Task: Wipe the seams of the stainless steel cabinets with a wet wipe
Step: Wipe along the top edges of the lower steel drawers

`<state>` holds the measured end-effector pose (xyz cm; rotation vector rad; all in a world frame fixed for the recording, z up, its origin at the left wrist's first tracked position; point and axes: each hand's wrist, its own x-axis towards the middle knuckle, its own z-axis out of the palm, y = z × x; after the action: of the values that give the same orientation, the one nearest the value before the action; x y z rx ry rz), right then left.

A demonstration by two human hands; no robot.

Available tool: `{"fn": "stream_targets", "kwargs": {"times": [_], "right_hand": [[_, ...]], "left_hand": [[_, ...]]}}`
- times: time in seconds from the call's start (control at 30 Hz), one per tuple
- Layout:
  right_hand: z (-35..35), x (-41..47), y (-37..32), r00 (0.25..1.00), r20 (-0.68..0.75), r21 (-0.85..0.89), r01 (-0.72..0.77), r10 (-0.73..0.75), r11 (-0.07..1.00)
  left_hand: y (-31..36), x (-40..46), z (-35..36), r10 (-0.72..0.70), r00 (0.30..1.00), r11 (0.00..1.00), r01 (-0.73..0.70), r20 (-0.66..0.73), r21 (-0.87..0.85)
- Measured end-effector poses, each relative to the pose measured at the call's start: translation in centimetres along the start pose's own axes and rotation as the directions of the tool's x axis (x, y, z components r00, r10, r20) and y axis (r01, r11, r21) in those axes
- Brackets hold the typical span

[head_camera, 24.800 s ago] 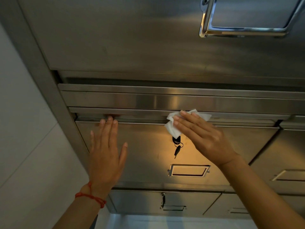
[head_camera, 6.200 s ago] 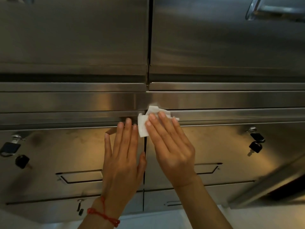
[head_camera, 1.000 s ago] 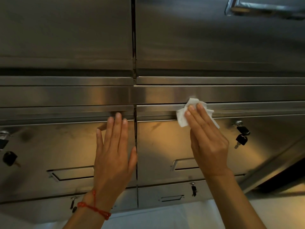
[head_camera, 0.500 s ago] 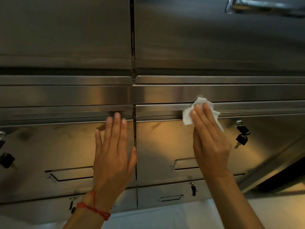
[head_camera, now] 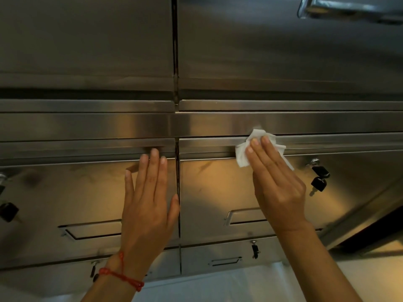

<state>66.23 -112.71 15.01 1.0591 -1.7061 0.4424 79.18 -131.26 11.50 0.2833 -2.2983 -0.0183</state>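
Stainless steel cabinets (head_camera: 218, 188) fill the view, split by a vertical seam (head_camera: 177, 184) and a horizontal seam (head_camera: 207, 156) along the door tops. My right hand (head_camera: 277, 184) lies flat with straight fingers, pressing a crumpled white wet wipe (head_camera: 244, 152) against the horizontal seam above the right door. My left hand (head_camera: 148, 205), with a red string at the wrist, rests flat on the left door, its fingertips at the same seam, just left of the vertical seam.
Black keys (head_camera: 319, 180) hang from a lock right of the wipe; another key (head_camera: 8, 211) hangs at the far left. Recessed handles (head_camera: 244, 216) sit in both doors. Lower doors with locks (head_camera: 254, 250) lie below. A large handle (head_camera: 349, 9) shows at top right.
My right hand has slid the wipe rightward along the horizontal seam, away from the vertical seam and nearer the hanging keys. My left hand has stayed in place.
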Motion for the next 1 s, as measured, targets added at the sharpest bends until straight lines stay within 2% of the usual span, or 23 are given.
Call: {"fn": "stream_targets", "kwargs": {"times": [0.17,0.37,0.83,1.0], "right_hand": [[-0.7,-0.2,1.2,0.997,0.033,-0.029,0.069,-0.068,0.997],[-0.9,-0.4,1.6,0.999,0.032,-0.008,0.029,-0.029,1.000],[-1.6,-0.8,2.9,0.994,0.076,-0.044,0.082,-0.078,0.996],[-1.6,-0.8,2.7,0.999,0.034,-0.039,0.023,-0.022,0.999]], "left_hand": [[0.1,-0.1,0.1,0.007,1.000,1.000,-0.006,-0.021,0.026],[0.0,0.0,0.1,0.005,1.000,1.000,-0.005,-0.010,0.024],[0.0,0.0,0.1,0.001,1.000,1.000,-0.001,-0.009,0.020],[0.0,0.1,0.2,-0.007,1.000,1.000,0.007,-0.002,0.011]]}}
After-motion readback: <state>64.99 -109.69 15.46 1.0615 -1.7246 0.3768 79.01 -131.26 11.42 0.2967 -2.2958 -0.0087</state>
